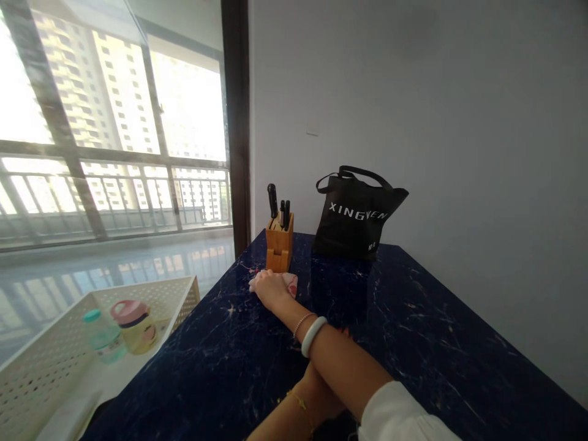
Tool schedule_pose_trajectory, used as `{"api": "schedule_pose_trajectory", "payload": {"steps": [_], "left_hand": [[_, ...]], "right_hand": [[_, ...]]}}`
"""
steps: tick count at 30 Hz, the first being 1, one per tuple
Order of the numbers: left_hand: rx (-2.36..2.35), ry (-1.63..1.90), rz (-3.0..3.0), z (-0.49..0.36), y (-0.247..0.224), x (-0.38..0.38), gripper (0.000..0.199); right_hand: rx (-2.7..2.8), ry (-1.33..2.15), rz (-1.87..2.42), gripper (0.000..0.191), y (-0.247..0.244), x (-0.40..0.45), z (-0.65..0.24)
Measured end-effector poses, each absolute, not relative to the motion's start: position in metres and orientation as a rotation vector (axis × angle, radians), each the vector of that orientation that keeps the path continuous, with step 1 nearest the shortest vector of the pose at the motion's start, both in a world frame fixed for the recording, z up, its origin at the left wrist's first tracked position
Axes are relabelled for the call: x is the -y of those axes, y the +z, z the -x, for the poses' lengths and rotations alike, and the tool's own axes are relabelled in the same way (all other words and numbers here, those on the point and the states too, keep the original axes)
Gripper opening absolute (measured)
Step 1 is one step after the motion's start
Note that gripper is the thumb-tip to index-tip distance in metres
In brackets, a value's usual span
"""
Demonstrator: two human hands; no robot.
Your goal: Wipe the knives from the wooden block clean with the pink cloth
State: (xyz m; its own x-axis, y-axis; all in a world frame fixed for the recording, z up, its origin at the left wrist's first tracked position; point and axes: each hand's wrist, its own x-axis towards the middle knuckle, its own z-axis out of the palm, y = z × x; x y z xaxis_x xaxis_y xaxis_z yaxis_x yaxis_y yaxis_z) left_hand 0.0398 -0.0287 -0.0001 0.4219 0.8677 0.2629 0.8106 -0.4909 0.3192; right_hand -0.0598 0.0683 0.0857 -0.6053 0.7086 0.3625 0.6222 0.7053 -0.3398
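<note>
The person's right hand is reaching across the body and pressing palm-down on a pink-and-white cloth, its fingers held together and curving over the cloth's edge; whether it is gripping the cloth, I cannot tell. The cloth is lying on a glossy dark blue marble countertop, just in front of a bamboo knife block holding black-handled knives. A pale jade bangle and a thin beaded bracelet are circling the right wrist. The left forearm is crossing beneath the right arm, hiding the left hand, so its state cannot be told. A black tote bag is standing beyond the cloth against the wall, while a perforated white basket holding a plastic bottle and a pink-lidded jar is sitting beside the counter.
</note>
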Motion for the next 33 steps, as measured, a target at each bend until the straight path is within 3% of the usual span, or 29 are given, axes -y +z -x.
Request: {"api": "schedule_pose_trajectory", "payload": {"steps": [6, 11, 17, 22, 28, 33], "left_hand": [[-1.336, 0.626, -2.64, -0.038, 0.033, 0.034, 0.046], [-1.456, 0.609, -2.534, -0.038, 0.044, 0.037, 0.059], [-1.527, 0.491, -2.528, -0.041, 0.044, 0.038, 0.061], [-1.549, 0.457, -2.493, -0.042, 0.052, 0.039, 0.062], [-1.525, 0.484, -2.448, -0.036, 0.064, 0.037, 0.055], [-1.527, 0.463, -2.444, -0.032, 0.059, 0.035, 0.06]], "right_hand": [[2.472, 0.03, 0.807, 0.045, 0.093, -0.054, -0.012], [2.472, 0.118, 1.062, 0.046, 0.079, -0.051, -0.127], [2.536, 0.376, 1.363, 0.066, 0.046, -0.045, -0.24], [2.565, 0.451, 1.386, 0.069, 0.032, -0.044, -0.266], [2.65, 0.352, 1.324, 0.07, 0.022, -0.048, -0.267], [2.657, 0.28, 1.324, 0.068, 0.017, -0.047, -0.269]]}}
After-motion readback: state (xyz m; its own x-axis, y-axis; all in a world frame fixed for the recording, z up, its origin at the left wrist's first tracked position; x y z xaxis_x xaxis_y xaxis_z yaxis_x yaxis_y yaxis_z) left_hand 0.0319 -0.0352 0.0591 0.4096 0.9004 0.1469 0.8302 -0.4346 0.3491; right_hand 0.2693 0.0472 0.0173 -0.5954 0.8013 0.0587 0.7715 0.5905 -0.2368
